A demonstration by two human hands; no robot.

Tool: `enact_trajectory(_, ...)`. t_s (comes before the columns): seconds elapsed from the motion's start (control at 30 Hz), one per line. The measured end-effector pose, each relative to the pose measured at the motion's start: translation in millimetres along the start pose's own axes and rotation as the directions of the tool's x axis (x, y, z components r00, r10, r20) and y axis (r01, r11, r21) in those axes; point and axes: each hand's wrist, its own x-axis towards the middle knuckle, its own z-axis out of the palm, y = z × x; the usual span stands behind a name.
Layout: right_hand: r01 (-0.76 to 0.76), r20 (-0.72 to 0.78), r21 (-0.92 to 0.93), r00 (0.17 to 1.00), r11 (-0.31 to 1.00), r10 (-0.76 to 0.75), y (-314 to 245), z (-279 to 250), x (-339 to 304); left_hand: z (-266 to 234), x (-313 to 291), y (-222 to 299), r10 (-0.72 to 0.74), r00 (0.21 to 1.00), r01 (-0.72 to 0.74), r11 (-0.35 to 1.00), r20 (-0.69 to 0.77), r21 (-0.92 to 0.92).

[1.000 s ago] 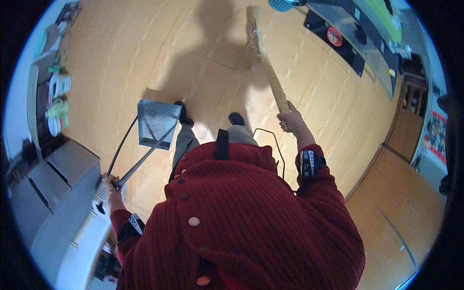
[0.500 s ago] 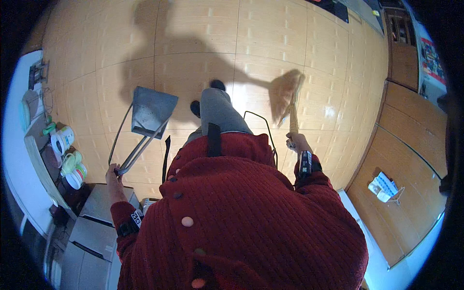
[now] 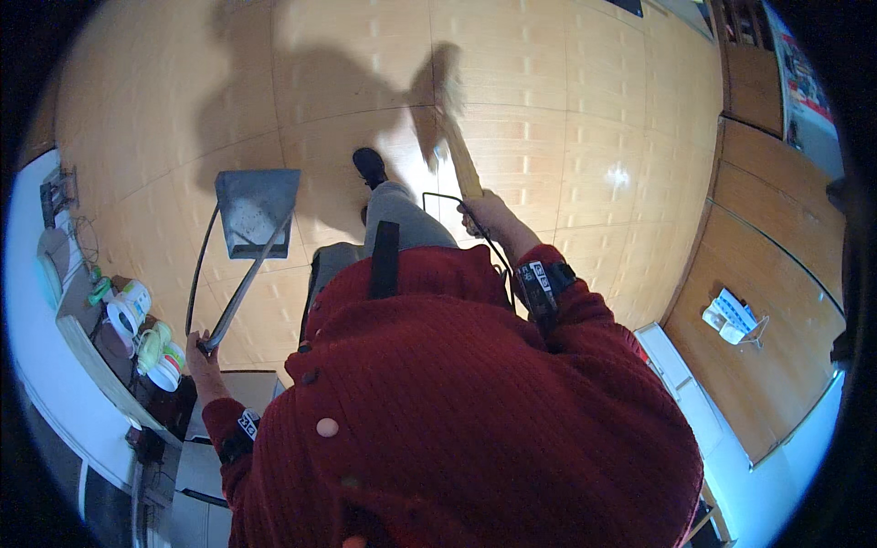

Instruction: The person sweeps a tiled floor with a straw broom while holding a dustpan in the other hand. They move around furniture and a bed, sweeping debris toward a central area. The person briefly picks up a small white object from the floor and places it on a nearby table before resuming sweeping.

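At the left, my left hand (image 3: 203,358) is closed round the end of a long handle. The handle leads to a grey metal dustpan (image 3: 256,208) with a wide flat scoop, held out ahead on my left. My right hand (image 3: 493,221) grips the thick straw-coloured handle of a broom (image 3: 461,160), right of my legs. The broom's head points ahead and is smeared by motion. Whether its bristles touch the floor I cannot tell. A thin black wire loop stands beside my right wrist.
Tan tiled floor (image 3: 356,73) lies ahead, with my shadow across it. White tubs (image 3: 131,306) and green items stand on a shelf at the left. On the right is a wooden cabinet (image 3: 731,384) with a blue and white packet (image 3: 731,315) on it. One dark shoe (image 3: 369,167) is forward.
My right hand and the broom have swung left and forward, toward the front of my legs. The dustpan has shifted slightly left. One foot has stepped ahead.
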Motion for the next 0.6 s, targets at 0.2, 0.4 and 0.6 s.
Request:
enact_trajectory(0.2, -0.037, -0.161, 0.104, 0.985, 0.994, 0.054, -38, -8, -36, 26, 0, 11, 0.011, 0.998, -0.012, 1.0, 0.065, 0.013)
enact_trajectory(0.4, -0.106, -0.341, 0.191, 0.925, 0.976, 0.167, 26, -14, -96, 38, 25, 35, -0.034, 0.988, 0.02, 0.996, 0.151, 0.092)
enact_trajectory(0.6, -0.223, -0.45, 0.375, 0.804, 0.9, 0.388, 128, 14, -158, 36, 40, 44, -0.016, 0.975, -0.028, 0.981, 0.223, 0.191)
